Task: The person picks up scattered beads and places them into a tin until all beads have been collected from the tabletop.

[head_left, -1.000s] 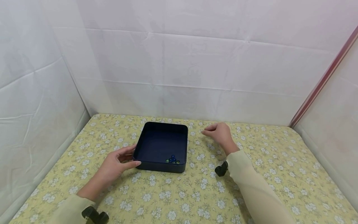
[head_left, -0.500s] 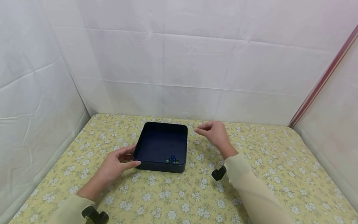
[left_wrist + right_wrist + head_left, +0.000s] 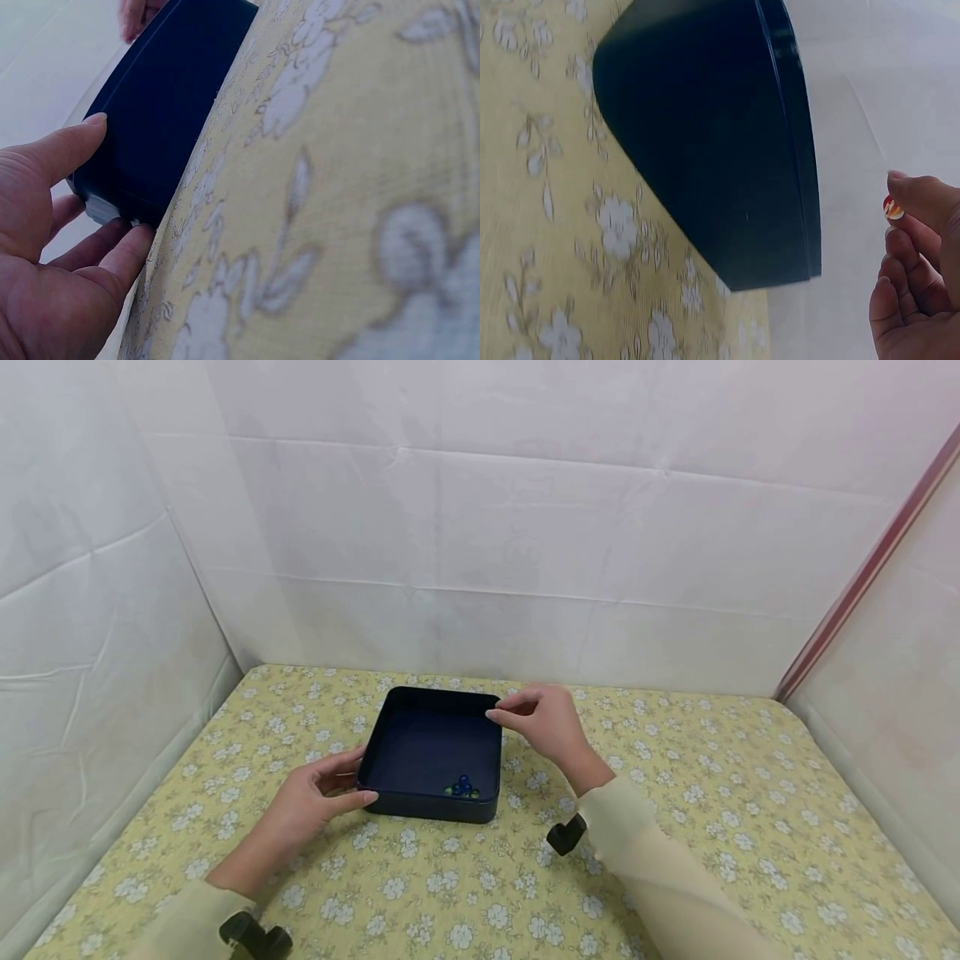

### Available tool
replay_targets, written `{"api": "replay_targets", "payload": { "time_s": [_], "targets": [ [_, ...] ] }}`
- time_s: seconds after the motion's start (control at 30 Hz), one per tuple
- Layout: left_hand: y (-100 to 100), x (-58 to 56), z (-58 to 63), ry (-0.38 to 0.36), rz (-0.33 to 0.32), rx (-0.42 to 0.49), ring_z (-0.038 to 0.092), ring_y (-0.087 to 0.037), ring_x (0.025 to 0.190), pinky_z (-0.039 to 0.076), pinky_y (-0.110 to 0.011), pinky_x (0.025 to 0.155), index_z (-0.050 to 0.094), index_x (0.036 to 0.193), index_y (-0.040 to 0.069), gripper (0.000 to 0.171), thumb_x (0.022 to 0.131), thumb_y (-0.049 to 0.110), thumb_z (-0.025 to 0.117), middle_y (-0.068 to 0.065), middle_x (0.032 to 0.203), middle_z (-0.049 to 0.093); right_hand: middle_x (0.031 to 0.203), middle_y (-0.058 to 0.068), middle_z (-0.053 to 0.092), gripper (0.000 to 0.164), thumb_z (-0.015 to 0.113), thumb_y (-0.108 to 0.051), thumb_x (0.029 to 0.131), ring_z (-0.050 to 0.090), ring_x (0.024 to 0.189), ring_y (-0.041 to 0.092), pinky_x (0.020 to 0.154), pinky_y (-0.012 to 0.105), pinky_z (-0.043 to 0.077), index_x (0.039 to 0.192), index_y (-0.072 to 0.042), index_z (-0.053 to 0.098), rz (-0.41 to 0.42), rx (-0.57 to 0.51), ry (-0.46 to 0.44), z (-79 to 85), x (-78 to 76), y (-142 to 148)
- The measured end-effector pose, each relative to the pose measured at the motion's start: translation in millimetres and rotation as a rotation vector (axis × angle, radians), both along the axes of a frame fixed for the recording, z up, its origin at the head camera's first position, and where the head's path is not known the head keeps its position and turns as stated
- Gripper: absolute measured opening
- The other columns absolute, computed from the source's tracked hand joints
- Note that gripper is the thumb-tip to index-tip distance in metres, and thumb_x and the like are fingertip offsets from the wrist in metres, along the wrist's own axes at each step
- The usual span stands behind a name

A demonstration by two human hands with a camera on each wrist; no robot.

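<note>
A dark navy square box [image 3: 431, 808] with low walls and no lid sits on the table. Several small blue and green glass marbles [image 3: 462, 787] lie together in its near right corner. My left hand [image 3: 311, 797] grips the near left corner, thumb on the front wall and fingers on the left wall; the left wrist view shows the thumb [image 3: 79, 146] against the side. At the far right corner, my right hand [image 3: 543, 722] is level with the rim. Between its thumb and finger it pinches a small red, orange and white marble [image 3: 893, 208], seen in the right wrist view.
A yellow cloth with white flowers [image 3: 450, 893] covers the table. White sheeting [image 3: 480, 543] hangs behind it and at both sides. A dark red strip [image 3: 870, 564] runs down the right corner. Black wrist mounts [image 3: 255, 935] sit on the sleeves.
My right hand has moved left from beside the box to its far right corner, fingers still pinched together. The left hand, the box and the marbles inside have stayed put.
</note>
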State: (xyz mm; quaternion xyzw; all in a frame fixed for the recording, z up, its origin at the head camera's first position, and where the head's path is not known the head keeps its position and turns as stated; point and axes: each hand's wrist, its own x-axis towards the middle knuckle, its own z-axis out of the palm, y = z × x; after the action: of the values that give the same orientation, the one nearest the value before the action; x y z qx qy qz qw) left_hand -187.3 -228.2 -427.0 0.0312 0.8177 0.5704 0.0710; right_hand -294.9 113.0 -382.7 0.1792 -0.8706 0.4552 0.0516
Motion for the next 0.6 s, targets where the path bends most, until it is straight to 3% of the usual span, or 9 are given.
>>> {"api": "replay_targets", "payload": {
  "time_s": [0.6],
  "targets": [
    [0,-0.4,-0.8,-0.007,0.006,-0.003,0.054,-0.036,0.138,0.059,-0.025,0.094,0.044,0.157,0.02,0.08,0.089,0.038,0.082,-0.016,0.151,0.054,0.094,-0.003,0.075,0.014,0.083,-0.032,0.088,0.067,0.078,0.01,0.068,0.027,0.059,0.096,-0.02,0.083,0.086,0.044,0.004,1.5,8.8,-38]
  ]
}}
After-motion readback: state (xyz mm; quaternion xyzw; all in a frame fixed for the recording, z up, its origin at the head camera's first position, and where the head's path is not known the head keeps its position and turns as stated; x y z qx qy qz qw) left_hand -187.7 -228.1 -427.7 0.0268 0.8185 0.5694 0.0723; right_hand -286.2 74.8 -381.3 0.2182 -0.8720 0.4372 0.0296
